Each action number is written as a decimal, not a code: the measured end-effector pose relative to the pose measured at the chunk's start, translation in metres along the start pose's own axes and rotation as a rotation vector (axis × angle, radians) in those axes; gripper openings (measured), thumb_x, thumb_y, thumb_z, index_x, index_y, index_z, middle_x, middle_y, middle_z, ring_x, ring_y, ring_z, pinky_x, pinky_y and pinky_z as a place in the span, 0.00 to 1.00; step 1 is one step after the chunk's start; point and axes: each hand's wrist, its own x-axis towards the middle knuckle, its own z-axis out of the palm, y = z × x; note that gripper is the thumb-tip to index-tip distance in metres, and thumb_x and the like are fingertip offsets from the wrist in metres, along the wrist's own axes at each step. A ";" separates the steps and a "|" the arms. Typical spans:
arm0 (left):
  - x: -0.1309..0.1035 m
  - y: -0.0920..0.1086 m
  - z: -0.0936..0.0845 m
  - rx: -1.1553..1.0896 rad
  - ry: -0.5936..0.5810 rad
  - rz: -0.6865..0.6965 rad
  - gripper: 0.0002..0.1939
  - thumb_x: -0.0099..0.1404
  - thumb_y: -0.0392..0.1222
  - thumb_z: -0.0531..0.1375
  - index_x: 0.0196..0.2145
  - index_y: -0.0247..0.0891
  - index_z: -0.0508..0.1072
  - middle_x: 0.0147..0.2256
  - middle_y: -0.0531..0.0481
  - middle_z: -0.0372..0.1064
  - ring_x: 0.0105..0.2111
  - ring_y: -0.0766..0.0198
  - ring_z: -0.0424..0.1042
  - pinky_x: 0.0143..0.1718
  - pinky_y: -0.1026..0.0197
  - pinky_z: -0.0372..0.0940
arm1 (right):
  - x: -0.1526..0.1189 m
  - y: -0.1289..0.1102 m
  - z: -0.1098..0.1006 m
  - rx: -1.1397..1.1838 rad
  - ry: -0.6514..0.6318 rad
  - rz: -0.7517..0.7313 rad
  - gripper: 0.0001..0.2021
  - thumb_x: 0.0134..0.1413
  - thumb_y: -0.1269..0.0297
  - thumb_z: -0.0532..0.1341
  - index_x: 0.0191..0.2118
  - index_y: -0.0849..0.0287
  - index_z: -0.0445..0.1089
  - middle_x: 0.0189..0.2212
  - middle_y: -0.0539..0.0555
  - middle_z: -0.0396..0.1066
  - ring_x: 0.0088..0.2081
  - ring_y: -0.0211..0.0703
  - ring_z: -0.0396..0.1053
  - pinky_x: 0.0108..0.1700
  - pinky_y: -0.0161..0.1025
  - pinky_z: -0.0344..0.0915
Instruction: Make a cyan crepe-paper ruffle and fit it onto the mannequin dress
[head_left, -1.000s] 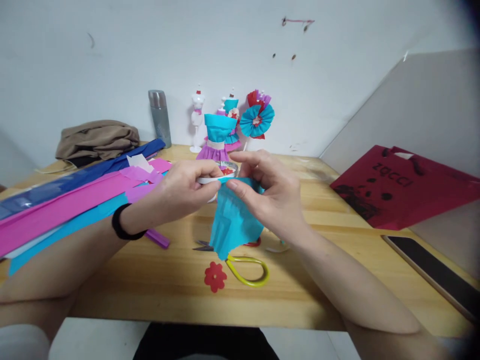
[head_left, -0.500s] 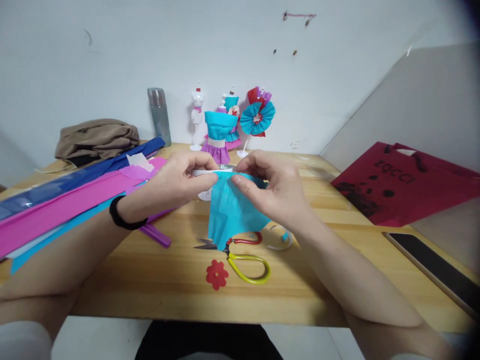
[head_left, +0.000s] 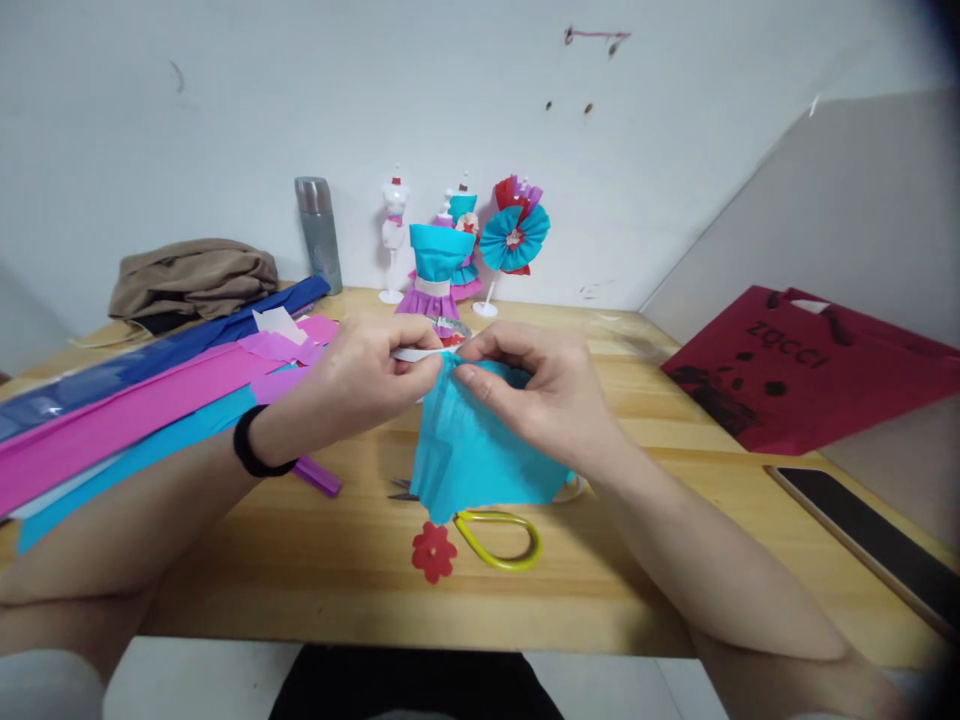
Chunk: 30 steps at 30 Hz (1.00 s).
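A sheet of turquoise crepe paper (head_left: 472,455) hangs above the wooden table (head_left: 300,560), gathered at its top edge. My left hand (head_left: 367,380) pinches that top edge from the left, together with a thin white strip (head_left: 409,354). My right hand (head_left: 536,395) pinches the same edge from the right, fingertips almost touching the left hand's. The paper's lower part spreads out and hides most of the scissors (head_left: 495,530) with yellow handles lying beneath. A red paper flower (head_left: 433,552) lies flat just below the paper.
Long pink, blue and turquoise crepe sheets (head_left: 135,410) lie at the left. At the back stand small dress forms in paper dresses (head_left: 435,270), a paper rosette (head_left: 514,238), a steel flask (head_left: 318,234) and brown cloth (head_left: 193,278). Right: a red bag (head_left: 795,365) and a dark phone (head_left: 862,535).
Both hands have dropped slightly and drawn together, bunching the paper's top edge tighter. The lower part of the paper has spread wider and now covers the scissors' red handle.
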 end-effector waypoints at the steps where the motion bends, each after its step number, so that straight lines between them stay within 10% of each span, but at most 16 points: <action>1: -0.001 -0.001 0.001 0.026 0.011 0.024 0.08 0.59 0.33 0.57 0.24 0.34 0.73 0.17 0.59 0.57 0.20 0.73 0.55 0.22 0.67 0.51 | 0.000 0.000 0.000 -0.002 0.004 -0.009 0.05 0.55 0.69 0.62 0.29 0.56 0.71 0.26 0.49 0.73 0.29 0.41 0.69 0.32 0.40 0.63; 30: -0.003 0.001 -0.003 0.117 -0.019 0.074 0.08 0.63 0.37 0.58 0.30 0.36 0.77 0.21 0.55 0.68 0.22 0.70 0.64 0.25 0.66 0.56 | -0.002 0.005 0.002 -0.011 0.049 0.032 0.07 0.54 0.66 0.64 0.30 0.56 0.64 0.25 0.48 0.66 0.27 0.37 0.61 0.30 0.38 0.58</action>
